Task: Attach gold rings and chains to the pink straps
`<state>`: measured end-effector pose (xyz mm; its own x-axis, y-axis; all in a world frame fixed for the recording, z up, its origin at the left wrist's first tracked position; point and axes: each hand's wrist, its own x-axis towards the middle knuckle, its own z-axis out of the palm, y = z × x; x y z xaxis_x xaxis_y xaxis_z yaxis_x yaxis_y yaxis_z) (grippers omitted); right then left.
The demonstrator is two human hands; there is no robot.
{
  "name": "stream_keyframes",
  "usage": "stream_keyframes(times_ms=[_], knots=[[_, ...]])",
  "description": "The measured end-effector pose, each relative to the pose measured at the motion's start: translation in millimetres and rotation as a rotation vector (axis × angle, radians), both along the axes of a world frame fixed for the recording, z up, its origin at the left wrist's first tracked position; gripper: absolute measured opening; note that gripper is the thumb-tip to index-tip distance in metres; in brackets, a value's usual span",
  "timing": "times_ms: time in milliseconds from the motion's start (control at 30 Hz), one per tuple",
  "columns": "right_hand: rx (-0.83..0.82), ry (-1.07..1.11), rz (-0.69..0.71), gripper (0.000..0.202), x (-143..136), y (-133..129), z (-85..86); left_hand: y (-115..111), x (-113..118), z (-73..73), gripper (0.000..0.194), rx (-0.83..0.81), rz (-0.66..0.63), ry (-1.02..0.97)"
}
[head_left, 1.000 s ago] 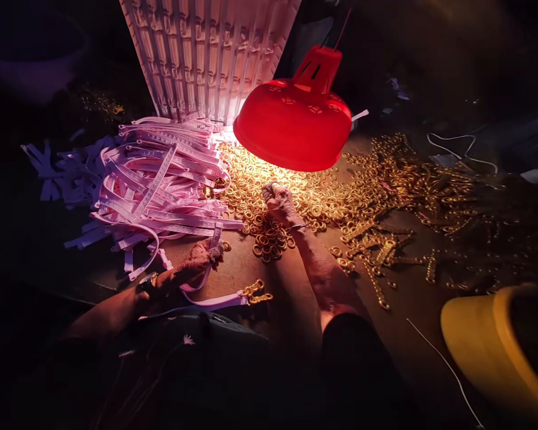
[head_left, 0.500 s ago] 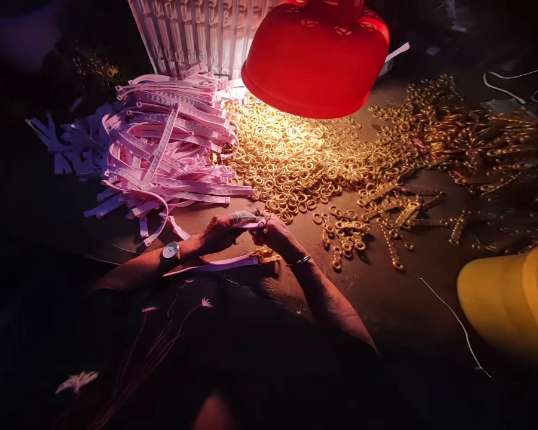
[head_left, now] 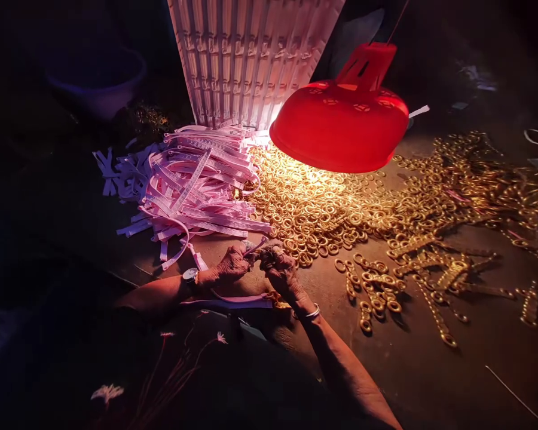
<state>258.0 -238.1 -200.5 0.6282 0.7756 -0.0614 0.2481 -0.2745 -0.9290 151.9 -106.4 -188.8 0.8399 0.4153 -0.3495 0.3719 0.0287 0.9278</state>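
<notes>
My left hand (head_left: 231, 266), with a watch at the wrist, is closed around a narrow pink strap (head_left: 259, 245) whose end sticks up between my hands. Close beside it, my right hand (head_left: 283, 276), wearing a bangle, is closed with fingertips pinched together; what they hold is too dark and small to make out. Just below both hands lies another pink strap (head_left: 246, 303) with gold links (head_left: 278, 300) at its right end. Behind the left hand is a heap of pink straps (head_left: 192, 179), and behind the right a pile of loose gold rings (head_left: 314, 209).
A red lamp (head_left: 341, 128) hangs low over the rings. Gold ring chains (head_left: 448, 272) lie spread to the right. A ribbed, pale panel (head_left: 251, 65) stands at the back. At the far left is a dark basin (head_left: 103, 89); a thin white cord (head_left: 515, 394) lies at lower right.
The view has shifted, so the scene sits lower and more to the right. My hands have moved slightly apart, and the strap between them now tilts upward.
</notes>
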Motion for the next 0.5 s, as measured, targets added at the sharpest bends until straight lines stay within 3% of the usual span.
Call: stream_keyframes(times_ms=[133,267,433,500], knots=[[0.061,0.065,0.098,0.024,8,4,1.5,-1,3,3.1,0.008,-0.104,0.038,0.029],[0.049,0.161,0.049,0.03,10,11,-9.8,4,8,12.5,0.005,-0.23,-0.015,0.014],[0.037,-0.267,-0.061,0.024,-2,15,-24.2,18,2,21.5,0.013,-0.368,-0.073,-0.09],[0.073,-0.386,-0.055,0.021,-8,16,-25.8,22,-3,24.2,0.014,-0.454,-0.089,-0.027]])
